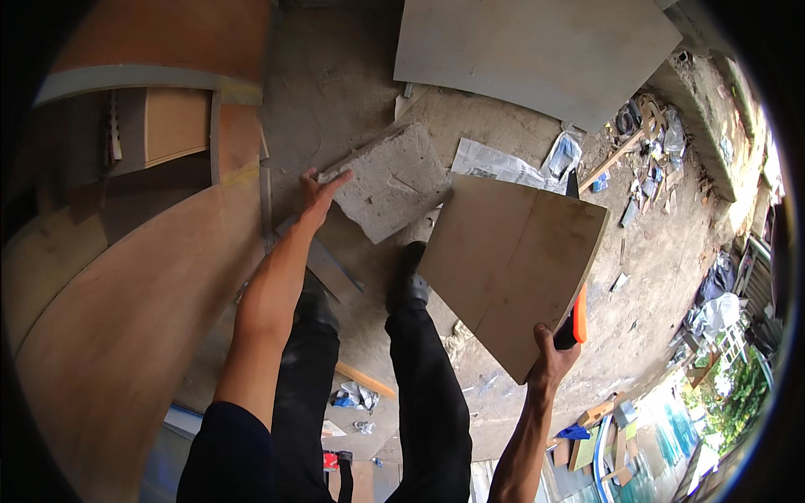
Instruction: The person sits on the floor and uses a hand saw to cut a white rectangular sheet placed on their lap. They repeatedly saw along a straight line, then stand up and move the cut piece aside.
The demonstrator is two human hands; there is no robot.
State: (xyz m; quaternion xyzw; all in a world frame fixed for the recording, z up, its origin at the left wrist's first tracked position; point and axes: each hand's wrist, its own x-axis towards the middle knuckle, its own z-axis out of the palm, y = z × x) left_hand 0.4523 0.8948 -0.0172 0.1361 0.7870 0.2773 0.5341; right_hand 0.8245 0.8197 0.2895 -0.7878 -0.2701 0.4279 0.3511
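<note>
My left hand grips the left edge of a rough grey concrete block, thumb on top and fingers at the far side. The block hangs tilted above the floor, its right corner close to the board. Lower right, my right hand is closed on the near corner of a flat brown wooden board with a thin line across it. An orange and black handle, apparently a handsaw's, sticks out beside that hand from behind the board. A dark blade tip shows past the far edge; the board hides the rest.
A large pale panel lies at the far side. Wooden furniture stands along my left. Newspaper and litter lie on the dirty floor. Wood scraps are heaped lower right. My shoes stand below the block.
</note>
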